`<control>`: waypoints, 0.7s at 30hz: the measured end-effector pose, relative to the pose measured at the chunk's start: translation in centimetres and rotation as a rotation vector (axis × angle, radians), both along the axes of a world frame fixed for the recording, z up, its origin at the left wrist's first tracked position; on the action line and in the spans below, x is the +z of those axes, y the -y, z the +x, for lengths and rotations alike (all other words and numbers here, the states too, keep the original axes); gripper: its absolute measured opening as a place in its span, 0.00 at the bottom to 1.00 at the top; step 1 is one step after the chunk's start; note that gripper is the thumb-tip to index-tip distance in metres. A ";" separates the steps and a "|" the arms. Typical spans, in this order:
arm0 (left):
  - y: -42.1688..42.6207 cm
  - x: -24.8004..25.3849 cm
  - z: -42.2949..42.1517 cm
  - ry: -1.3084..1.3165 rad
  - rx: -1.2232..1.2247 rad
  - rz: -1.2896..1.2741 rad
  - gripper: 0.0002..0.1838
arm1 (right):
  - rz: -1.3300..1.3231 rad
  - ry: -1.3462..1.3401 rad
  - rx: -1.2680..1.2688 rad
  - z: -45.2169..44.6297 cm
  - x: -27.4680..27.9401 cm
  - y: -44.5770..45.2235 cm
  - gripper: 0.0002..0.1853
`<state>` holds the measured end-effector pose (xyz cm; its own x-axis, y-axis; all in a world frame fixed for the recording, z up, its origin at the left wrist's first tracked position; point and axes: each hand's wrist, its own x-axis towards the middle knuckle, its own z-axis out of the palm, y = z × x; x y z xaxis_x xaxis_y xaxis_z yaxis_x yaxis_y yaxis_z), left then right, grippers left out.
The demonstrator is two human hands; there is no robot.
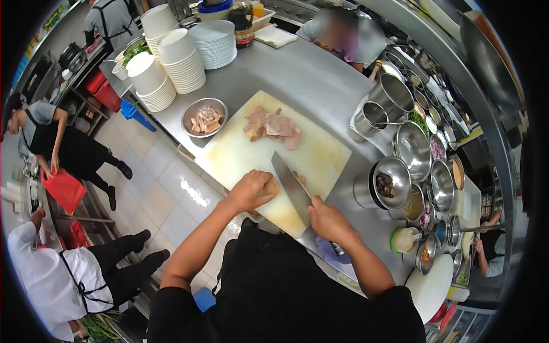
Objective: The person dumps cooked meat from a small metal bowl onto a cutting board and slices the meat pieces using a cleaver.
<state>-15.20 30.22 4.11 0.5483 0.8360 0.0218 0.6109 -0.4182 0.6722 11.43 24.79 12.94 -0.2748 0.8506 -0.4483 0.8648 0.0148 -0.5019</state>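
Note:
My right hand is wrapped round the handle of a broad cleaver, its blade resting near the front of the white cutting board. Closed fingers of my left hand press on a piece of meat just left of the blade. A small scrap of meat shows on the blade's right side. Farther back on the board lies a pile of pinkish meat slabs. Beside the board's left edge, a steel bowl contains cut meat pieces.
Stacked white bowls and plates stand at the back left. Steel pots and bowls of ingredients crowd the right side. A purple cloth lies by the board's front corner. Several people are around; one holds a red board.

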 end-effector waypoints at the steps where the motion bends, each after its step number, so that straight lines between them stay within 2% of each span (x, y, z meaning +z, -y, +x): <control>1: -0.2 -1.0 0.6 0.003 0.026 0.088 0.22 | 0.003 0.003 -0.013 0.1 0.4 0.1 0.14; 2: -0.4 -2.4 1.2 0.007 0.056 0.176 0.18 | 0.012 0.007 -0.027 0.2 0.8 0.1 0.14; 4: 0.0 -5.2 0.9 0.050 0.088 0.263 0.17 | 0.018 0.013 -0.043 0.3 0.9 0.2 0.14; 7: -0.2 -6.5 0.6 0.149 0.133 0.325 0.19 | 0.015 0.035 -0.005 -0.1 0.4 0.4 0.14; 8: -0.3 -6.6 0.8 0.101 0.120 0.204 0.12 | 0.051 0.074 0.062 -0.3 0.2 0.6 0.14; 9: -0.3 -6.8 1.0 0.081 0.113 0.142 0.10 | 0.087 0.113 0.129 -0.5 0.0 0.7 0.13; 10: -0.4 -6.3 1.2 0.060 0.106 0.081 0.10 | 0.085 0.119 0.130 -1.0 0.5 0.9 0.13; 12: 0.4 -2.3 1.6 0.204 0.106 0.224 0.08 | -0.034 0.115 0.045 -2.3 2.7 1.7 0.12; 18: 0.3 -2.7 1.9 0.196 0.110 0.300 0.07 | -0.128 0.173 0.065 -4.0 5.3 2.8 0.13; 21: 0.3 -2.9 1.9 0.212 0.124 0.292 0.06 | -0.125 0.166 0.042 -5.0 3.0 2.1 0.13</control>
<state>-13.28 29.90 1.20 0.4010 0.8375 0.3712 0.5296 -0.5425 0.6521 6.43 22.64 15.93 -0.2225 0.7751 -0.5914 0.9357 -0.0006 -0.3528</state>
